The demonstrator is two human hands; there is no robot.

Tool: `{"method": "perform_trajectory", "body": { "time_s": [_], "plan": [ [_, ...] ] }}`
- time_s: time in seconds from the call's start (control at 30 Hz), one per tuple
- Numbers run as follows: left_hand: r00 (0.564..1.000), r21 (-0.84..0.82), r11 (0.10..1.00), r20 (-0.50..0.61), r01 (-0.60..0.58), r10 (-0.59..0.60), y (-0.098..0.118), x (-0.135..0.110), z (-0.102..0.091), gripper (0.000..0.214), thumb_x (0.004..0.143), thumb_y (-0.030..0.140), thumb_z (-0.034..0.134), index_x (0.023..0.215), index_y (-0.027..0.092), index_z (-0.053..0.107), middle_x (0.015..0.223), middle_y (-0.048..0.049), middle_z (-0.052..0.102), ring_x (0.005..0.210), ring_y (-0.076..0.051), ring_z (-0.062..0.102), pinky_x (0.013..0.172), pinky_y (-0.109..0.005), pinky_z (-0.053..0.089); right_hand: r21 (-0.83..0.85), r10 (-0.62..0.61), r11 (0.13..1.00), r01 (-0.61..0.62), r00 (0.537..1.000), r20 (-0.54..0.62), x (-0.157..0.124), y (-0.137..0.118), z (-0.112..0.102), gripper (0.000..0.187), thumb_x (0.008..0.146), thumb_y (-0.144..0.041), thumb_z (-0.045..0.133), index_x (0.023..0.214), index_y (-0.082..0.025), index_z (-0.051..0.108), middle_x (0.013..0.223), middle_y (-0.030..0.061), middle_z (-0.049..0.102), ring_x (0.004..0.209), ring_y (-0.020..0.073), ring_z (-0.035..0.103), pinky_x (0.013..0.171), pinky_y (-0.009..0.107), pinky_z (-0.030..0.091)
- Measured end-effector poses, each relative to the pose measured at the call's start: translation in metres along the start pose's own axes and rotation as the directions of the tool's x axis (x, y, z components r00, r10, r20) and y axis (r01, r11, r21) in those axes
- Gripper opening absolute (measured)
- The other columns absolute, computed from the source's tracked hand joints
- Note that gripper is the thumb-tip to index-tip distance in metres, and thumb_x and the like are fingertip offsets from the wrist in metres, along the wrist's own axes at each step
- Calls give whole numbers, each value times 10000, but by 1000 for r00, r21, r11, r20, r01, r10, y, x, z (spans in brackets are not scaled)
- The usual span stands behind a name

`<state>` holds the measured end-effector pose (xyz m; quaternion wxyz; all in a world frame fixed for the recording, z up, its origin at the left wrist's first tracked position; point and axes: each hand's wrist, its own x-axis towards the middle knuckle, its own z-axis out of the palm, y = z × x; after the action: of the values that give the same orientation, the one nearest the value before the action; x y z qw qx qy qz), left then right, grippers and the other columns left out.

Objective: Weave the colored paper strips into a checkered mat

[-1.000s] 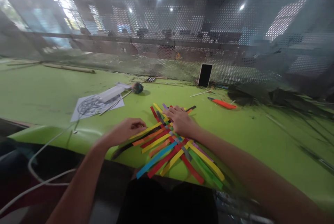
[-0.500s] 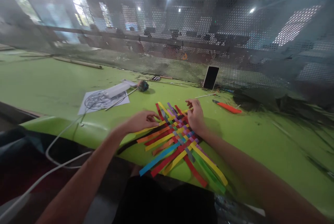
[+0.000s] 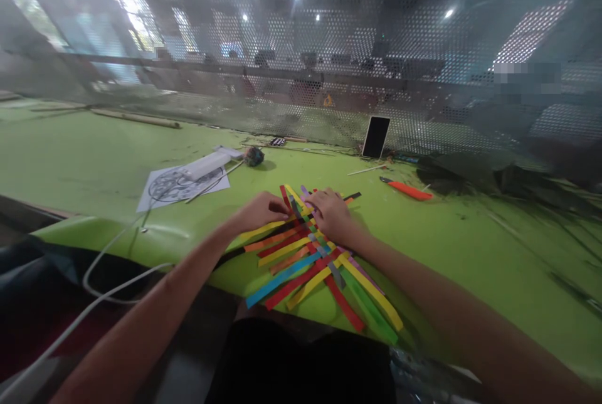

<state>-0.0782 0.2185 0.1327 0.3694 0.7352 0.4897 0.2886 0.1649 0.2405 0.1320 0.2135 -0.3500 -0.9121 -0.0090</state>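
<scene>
A mat woven from coloured strips (image 3: 323,252), paper-like and flat, lies near the table's front edge, with loose ends fanning out on several sides. At its far left edge is my left hand (image 3: 263,211), its fingers curled together in a pinch on a strip; the fingertips partly hide which one. Below that hand a yellow strip (image 3: 263,231) sticks out to the left. My right hand (image 3: 333,219) rests palm down over the far right part of the weave, fingers extended to the left and touching the strips. It covers much of the crossings there.
Behind the mat stands a phone-like dark screen (image 3: 376,137) against a perforated metal panel (image 3: 263,90). An orange-handled cutter (image 3: 408,189) lies to the right. On the left are a printed sheet (image 3: 155,187), a white power strip (image 3: 207,165), its cable (image 3: 108,247) and a dark ball (image 3: 254,156).
My right hand has moved left and come down onto the weave, its fingers now over the strips. My left hand has stayed by the left edge, its fingers drawn closer together.
</scene>
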Motion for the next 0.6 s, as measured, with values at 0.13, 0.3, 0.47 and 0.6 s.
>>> {"method": "perform_trajectory", "body": {
  "time_s": [0.13, 0.3, 0.47, 0.6],
  "plan": [
    [1000, 16, 999, 3, -31, 31, 2, 9, -1, 228, 736, 335, 735, 879, 169, 799, 880, -50, 796, 835, -237, 717, 805, -329, 551, -68, -38, 997, 42, 997, 62, -1, -2, 0, 400, 913, -75, 486, 1280, -121, 640, 1190, 136, 687, 1080, 269, 534, 964, 400, 405],
    [999, 0, 999, 13, -43, 43, 3, 13, 1, 275, 744, 388, 749, 873, 146, 770, 867, -71, 785, 819, -232, 713, 790, -324, 553, -121, -55, 990, 66, 995, 87, -1, -5, -2, 429, 909, -73, 497, 1324, -128, 592, 1238, 130, 671, 1083, 276, 522, 970, 408, 400],
    [999, -2, 999, -20, -37, 37, 1, -7, 0, 371, 762, 459, 760, 953, 146, 700, 823, -65, 744, 762, -210, 692, 735, -324, 551, -186, -61, 979, 81, 992, 109, -2, -8, -5, 409, 914, -94, 505, 1310, -148, 591, 1280, 132, 656, 1109, 300, 516, 957, 429, 411],
    [1000, 25, 1000, -29, -5, 5, -1, -20, 0, 360, 770, 485, 752, 905, 154, 710, 815, -67, 739, 766, -215, 693, 739, -335, 555, -202, -73, 975, 96, 991, 116, -3, -9, -6, 423, 922, -94, 485, 1329, -148, 584, 1297, 133, 652, 1113, 307, 514, 948, 443, 417]
  ]
}}
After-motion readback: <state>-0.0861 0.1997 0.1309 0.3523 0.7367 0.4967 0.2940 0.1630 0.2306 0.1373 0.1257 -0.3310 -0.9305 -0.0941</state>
